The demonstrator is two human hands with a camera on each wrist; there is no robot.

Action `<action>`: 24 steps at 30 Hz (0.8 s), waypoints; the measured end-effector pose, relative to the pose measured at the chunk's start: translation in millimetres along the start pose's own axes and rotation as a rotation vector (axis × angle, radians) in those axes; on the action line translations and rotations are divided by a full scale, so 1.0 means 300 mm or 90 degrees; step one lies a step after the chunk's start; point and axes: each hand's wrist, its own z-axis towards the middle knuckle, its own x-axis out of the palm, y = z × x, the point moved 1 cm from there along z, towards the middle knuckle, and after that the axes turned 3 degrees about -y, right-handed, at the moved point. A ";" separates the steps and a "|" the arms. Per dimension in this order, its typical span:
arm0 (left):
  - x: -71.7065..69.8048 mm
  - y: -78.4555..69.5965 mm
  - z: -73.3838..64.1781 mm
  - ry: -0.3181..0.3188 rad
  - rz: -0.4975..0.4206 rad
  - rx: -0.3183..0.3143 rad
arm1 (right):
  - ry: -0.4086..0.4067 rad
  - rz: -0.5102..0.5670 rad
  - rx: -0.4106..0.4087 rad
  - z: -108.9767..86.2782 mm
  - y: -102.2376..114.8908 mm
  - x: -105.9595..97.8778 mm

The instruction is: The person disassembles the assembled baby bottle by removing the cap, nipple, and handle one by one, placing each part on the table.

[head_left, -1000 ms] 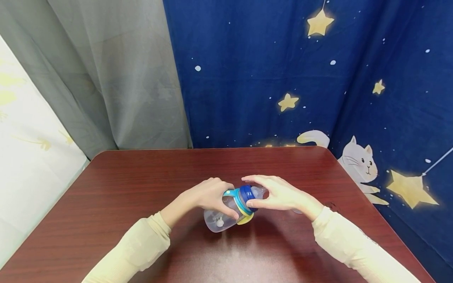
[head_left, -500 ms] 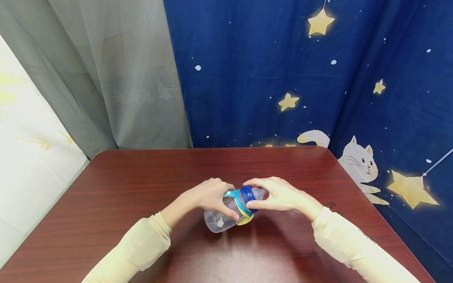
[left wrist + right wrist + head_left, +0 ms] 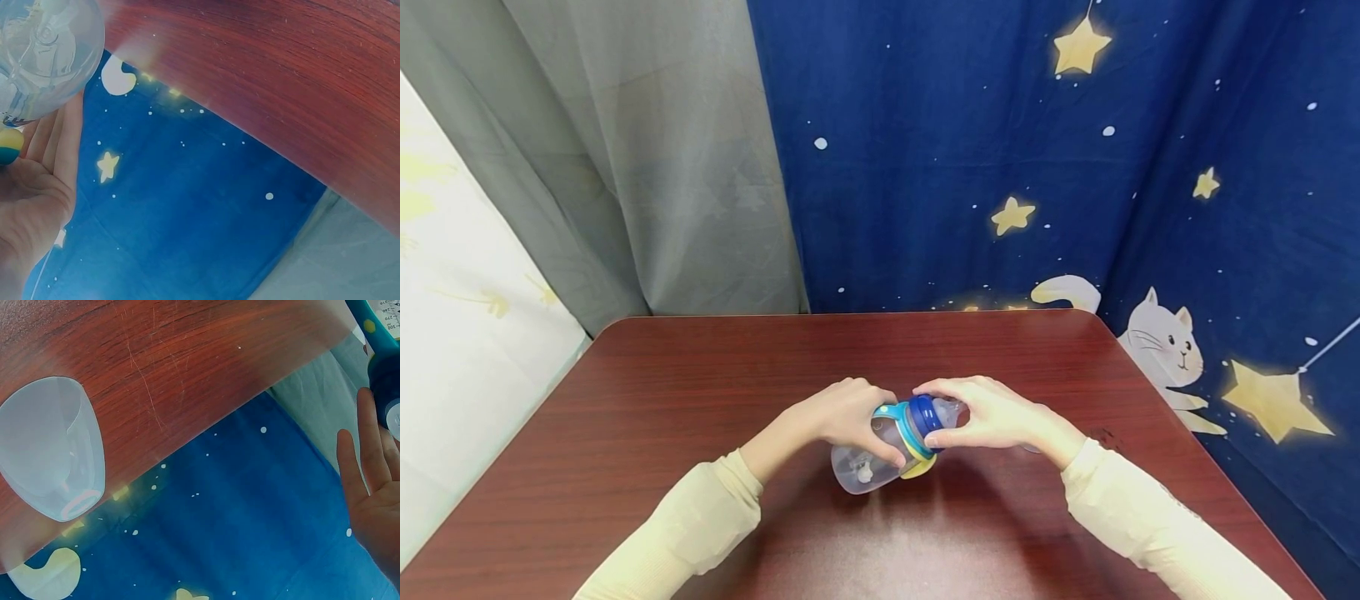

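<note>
A clear baby bottle (image 3: 857,468) is held tilted above the table, its base toward the lower left in the head view. Around its neck run teal and yellow handles (image 3: 919,468). My left hand (image 3: 842,417) grips the bottle's body, thumb on the near side. The dark blue collar (image 3: 927,417) with a clear teat (image 3: 949,410) is pinched between the thumb and fingers of my right hand (image 3: 996,414). In the left wrist view the bottle's round base (image 3: 53,59) hides part of the left fingers (image 3: 69,137). Only the collar's edge (image 3: 384,387) appears in the right wrist view.
A clear dome-shaped cover (image 3: 56,447) stands on the table to the right, mostly hidden behind the right wrist in the head view. The reddish-brown table (image 3: 715,375) ends at a grey curtain (image 3: 700,167) and a blue star-patterned curtain (image 3: 925,167).
My right hand's fingers have closed from a looser hold onto the blue collar. The left hand and the bottle have barely moved.
</note>
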 end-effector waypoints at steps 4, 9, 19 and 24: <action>0.000 0.003 -0.002 -0.003 0.001 0.006 | -0.002 -0.001 -0.030 0.001 0.000 0.000; 0.000 0.008 -0.007 -0.004 -0.006 0.004 | -0.003 0.001 -0.056 0.001 -0.001 0.001; -0.002 0.013 -0.014 -0.005 -0.019 -0.001 | -0.012 0.010 -0.086 -0.002 0.000 0.006; 0.000 0.017 -0.014 -0.006 -0.017 -0.002 | -0.026 -0.001 -0.115 -0.002 -0.008 0.008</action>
